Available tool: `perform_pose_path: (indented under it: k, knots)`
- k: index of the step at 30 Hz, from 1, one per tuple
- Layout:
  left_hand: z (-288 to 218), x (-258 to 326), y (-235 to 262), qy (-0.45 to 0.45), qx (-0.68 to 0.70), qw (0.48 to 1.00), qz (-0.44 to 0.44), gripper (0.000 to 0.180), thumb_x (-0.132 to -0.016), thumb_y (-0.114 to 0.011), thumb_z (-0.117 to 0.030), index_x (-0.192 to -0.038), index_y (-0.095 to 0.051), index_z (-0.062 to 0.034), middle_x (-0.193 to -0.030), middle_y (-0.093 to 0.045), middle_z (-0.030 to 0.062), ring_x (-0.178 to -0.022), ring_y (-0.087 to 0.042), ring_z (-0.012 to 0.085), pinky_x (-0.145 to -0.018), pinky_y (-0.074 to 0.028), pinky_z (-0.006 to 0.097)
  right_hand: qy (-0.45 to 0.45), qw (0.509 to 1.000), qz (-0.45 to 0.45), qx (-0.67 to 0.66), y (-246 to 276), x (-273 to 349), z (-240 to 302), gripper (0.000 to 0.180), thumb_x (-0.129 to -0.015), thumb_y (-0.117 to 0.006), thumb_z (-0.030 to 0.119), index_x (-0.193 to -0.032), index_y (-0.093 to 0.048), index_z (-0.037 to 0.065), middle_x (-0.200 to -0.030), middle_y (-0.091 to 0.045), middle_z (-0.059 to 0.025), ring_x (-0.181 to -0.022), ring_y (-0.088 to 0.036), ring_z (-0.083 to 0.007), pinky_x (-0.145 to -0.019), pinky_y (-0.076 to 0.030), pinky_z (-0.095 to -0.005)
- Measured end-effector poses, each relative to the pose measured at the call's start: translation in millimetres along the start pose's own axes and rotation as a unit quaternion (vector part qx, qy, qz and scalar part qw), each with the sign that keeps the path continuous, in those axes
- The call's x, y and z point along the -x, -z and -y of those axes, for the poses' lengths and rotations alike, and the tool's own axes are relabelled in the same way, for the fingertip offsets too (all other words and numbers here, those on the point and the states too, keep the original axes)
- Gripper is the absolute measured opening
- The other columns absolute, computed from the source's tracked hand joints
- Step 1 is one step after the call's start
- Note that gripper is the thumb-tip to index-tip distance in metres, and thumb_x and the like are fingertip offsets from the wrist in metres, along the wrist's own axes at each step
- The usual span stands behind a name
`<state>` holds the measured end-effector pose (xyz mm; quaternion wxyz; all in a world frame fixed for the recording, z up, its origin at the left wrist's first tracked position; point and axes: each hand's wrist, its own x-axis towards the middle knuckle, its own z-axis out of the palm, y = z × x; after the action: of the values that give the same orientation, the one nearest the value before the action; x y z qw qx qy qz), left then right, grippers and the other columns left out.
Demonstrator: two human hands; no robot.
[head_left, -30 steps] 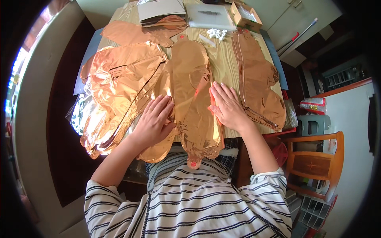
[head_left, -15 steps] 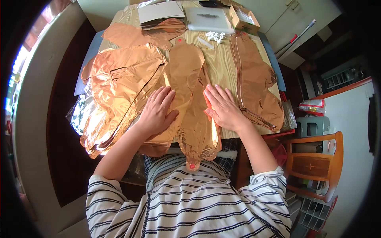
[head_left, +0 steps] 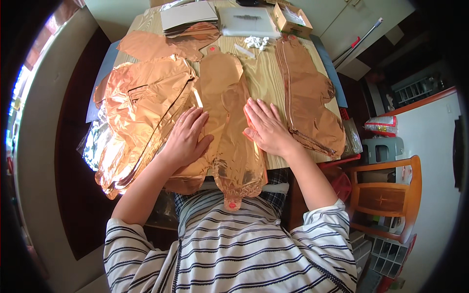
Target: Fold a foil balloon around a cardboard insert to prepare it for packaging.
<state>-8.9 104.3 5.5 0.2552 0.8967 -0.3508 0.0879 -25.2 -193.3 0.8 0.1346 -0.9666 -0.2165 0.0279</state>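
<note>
A copper-coloured foil balloon (head_left: 221, 73), flat and folded lengthwise, lies in the middle with a red-marked tab at each end. Its near end overhangs the table edge against my striped shirt. My left hand (head_left: 186, 138) rests palm down on its left side, fingers stretched out and thumb apart. On its right edge lies my right hand (head_left: 266, 128), also flat with fingers extended. Neither hand grips anything. Left of them spreads a larger crinkled pile of copper foil balloons (head_left: 141, 100), partly under my left forearm.
To the right lies another folded foil balloon (head_left: 309, 95). More copper foil (head_left: 151, 46) spreads at the far left, beside stacked grey boards (head_left: 188, 17). A clear plastic bag (head_left: 249, 23), crumpled white bits (head_left: 256, 43) and a small carton (head_left: 292, 20) sit at the back. A wooden chair (head_left: 383, 198) stands right.
The whole view has shifted slightly to the left. Both hands stay flat on the foil in nearly the same places.
</note>
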Motion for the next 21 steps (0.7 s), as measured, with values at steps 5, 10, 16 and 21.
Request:
perform_pose_path:
  k: [5, 10, 16, 21]
  knots:
    - [-4.1, -2.8, 8.1, 0.008, -0.022, 1.000, 0.005, 0.055, -0.090, -0.069, -0.026, -0.134, -0.054, 0.0035, -0.140, -0.052, 0.0247, -0.133, -0.047, 0.0432, -0.113, -0.038, 0.050, -0.004, 1.000, 0.012, 0.012, -1.7, -0.2, 2.2, 0.075, -0.105, -0.039, 0.052, -0.161, -0.021, 0.005, -0.170, -0.014, -0.0139, -0.157, -0.009, -0.0304, -0.126, -0.006, -0.0531]
    - [-13.9, -44.3, 8.4, -0.064, -0.037, 0.997, -0.031, 0.044, -0.092, -0.067, -0.021, -0.129, -0.059, 0.0021, -0.137, -0.056, 0.0234, -0.132, -0.049, 0.0417, -0.112, -0.039, 0.050, -0.006, 0.999, 0.012, 0.034, -4.2, 1.4, 0.8, 0.078, -0.104, -0.039, 0.056, -0.161, -0.021, 0.006, -0.170, -0.013, -0.0148, -0.157, -0.010, -0.0308, -0.126, -0.005, -0.0543]
    - [2.8, -126.1, -61.0, -0.156, -0.006, 0.988, -0.011, 0.041, -0.094, -0.064, -0.021, -0.129, -0.060, -0.0002, -0.136, -0.059, 0.0191, -0.133, -0.051, 0.0375, -0.114, -0.038, 0.049, -0.019, 0.996, 0.053, 0.065, 3.1, -5.6, 6.1, 0.082, -0.103, -0.041, 0.057, -0.161, -0.019, 0.005, -0.169, -0.014, -0.0168, -0.157, -0.011, -0.0340, -0.125, -0.004, -0.0552]
    - [26.5, -149.6, -80.7, -0.124, 0.006, 0.992, -0.018, 0.040, -0.097, -0.061, -0.023, -0.130, -0.060, -0.0003, -0.137, -0.060, 0.0167, -0.134, -0.052, 0.0351, -0.115, -0.037, 0.050, -0.003, 0.999, 0.015, 0.042, -0.3, 0.3, 2.9, 0.083, -0.102, -0.042, 0.057, -0.161, -0.018, 0.003, -0.169, -0.015, -0.0179, -0.157, -0.011, -0.0346, -0.125, -0.004, -0.0554]
